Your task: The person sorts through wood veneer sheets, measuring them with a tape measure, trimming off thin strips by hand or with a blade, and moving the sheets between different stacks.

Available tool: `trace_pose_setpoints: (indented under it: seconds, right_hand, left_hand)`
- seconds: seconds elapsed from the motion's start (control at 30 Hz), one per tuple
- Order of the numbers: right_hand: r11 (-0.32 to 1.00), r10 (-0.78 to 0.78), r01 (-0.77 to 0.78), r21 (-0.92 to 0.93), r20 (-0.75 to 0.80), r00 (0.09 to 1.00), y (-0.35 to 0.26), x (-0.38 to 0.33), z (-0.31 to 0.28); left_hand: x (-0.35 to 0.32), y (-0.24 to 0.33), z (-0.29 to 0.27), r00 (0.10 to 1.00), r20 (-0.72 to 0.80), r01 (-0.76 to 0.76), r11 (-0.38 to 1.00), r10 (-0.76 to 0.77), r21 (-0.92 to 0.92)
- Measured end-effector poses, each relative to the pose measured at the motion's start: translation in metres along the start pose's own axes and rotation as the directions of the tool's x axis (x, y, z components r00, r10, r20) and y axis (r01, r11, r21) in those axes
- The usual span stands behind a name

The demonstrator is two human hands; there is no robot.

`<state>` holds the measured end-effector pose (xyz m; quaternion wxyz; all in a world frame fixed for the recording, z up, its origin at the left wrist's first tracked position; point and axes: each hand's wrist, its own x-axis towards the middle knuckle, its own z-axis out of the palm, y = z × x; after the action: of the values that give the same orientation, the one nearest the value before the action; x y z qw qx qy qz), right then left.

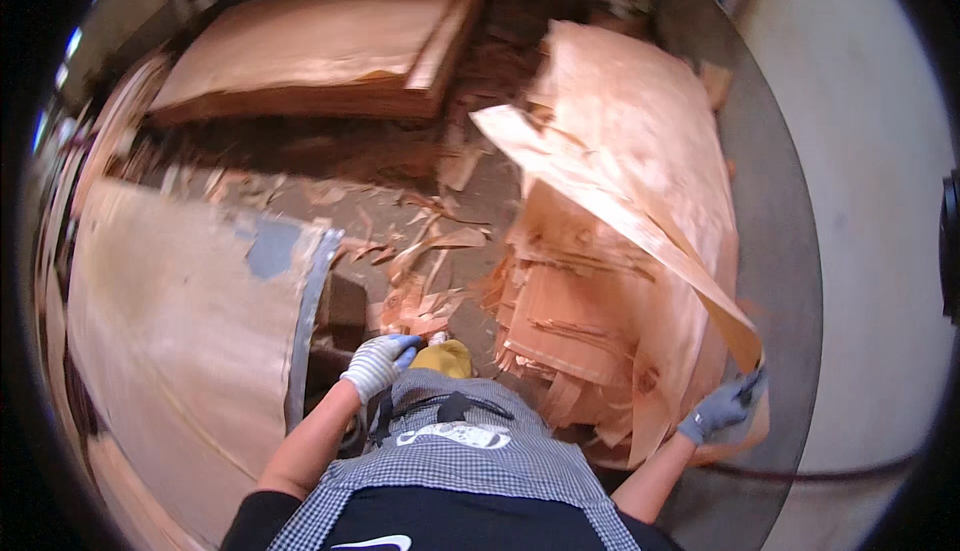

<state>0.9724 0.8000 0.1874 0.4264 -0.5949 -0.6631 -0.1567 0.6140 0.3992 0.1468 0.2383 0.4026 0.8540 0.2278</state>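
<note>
My right hand [722, 413], in a grey-blue glove, is closed round the near end of a long wood veneer strip [640, 223]. The strip twists away from it, up and to the left, across a stack of veneer sheets [640, 111]. That stack's near end is ragged, with torn layers. My left hand [380, 363] wears a striped white glove with blue fingertips. Its fingers are curled together in front of my apron, near a yellow shoe [445, 359]. Whatever they may hold is hidden.
A neat veneer stack [320, 36] lies at the far left. Nearer on the left stands a table [190, 301] with a worn cover and metal edge. Torn veneer scraps [425, 251] litter the floor between. A pale wall [840, 151] and a cable [830, 475] are at the right.
</note>
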Motion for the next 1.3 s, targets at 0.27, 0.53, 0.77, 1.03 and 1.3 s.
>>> trace_pose_setpoints:
  seconds: [0.27,0.53,0.77,1.03,1.3]
  right_hand:
    - [0.945,0.279,-0.268,0.189,-0.033,0.96,-0.053,0.013,-0.068]
    - [0.914,0.394,-0.404,-0.028,-0.169,0.903,0.004,-0.046,-0.213]
    - [0.942,0.333,-0.334,-0.015,-0.048,0.942,0.037,-0.056,-0.274]
    - [0.797,0.478,-0.535,0.28,0.25,0.842,0.063,-0.014,-0.196]
    - [0.818,0.307,-0.497,0.288,0.512,0.802,0.066,-0.001,-0.05]
  left_hand:
    - [0.07,-0.066,0.003,0.994,0.05,0.111,0.917,-0.1,-0.382]
    - [0.174,0.064,0.05,0.814,0.497,0.111,0.76,0.301,-0.641]
    - [0.212,0.265,0.106,0.56,0.493,0.567,0.126,0.665,-0.814]
    - [0.32,0.378,0.115,0.577,0.396,0.219,0.331,0.714,-0.918]
    - [0.271,0.274,0.293,0.678,0.716,0.53,0.566,0.164,-0.631]
